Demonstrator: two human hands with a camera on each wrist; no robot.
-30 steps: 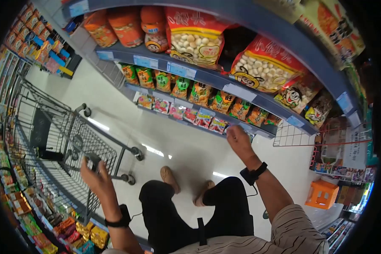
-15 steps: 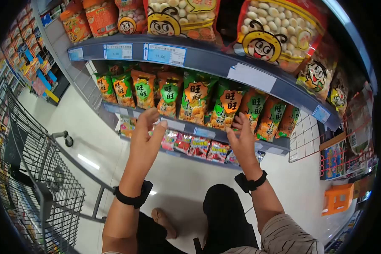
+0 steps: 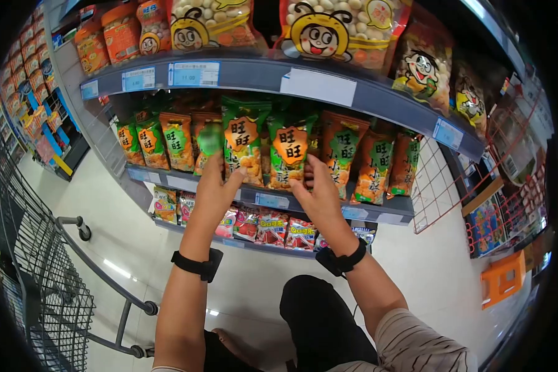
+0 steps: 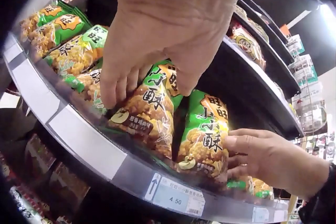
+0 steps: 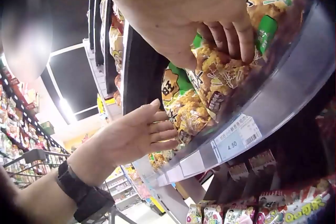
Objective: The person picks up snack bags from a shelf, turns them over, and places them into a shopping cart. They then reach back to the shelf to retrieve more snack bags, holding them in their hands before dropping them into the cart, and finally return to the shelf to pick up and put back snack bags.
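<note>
Both hands are at a shelf row of green and orange snack bags. My left hand is at the bag left of centre. In the left wrist view its fingers lie on one side of that bag and the thumb on the other. My right hand reaches the neighbouring bag, fingertips at its right edge and thumb near its lower front. In the right wrist view, its fingers are loosely bent over the packaging. Both bags stand upright on the shelf.
Large bags of round white biscuits and orange jars fill the shelf above. Small candy packs hang over the floor below. A shopping cart stands left; a red wire rack and orange stool are right.
The hands rose from apart in front of the body to the snack shelf, then moved up to two neighbouring bags. The view has come nearer the shelf; the cart sits farther left.
</note>
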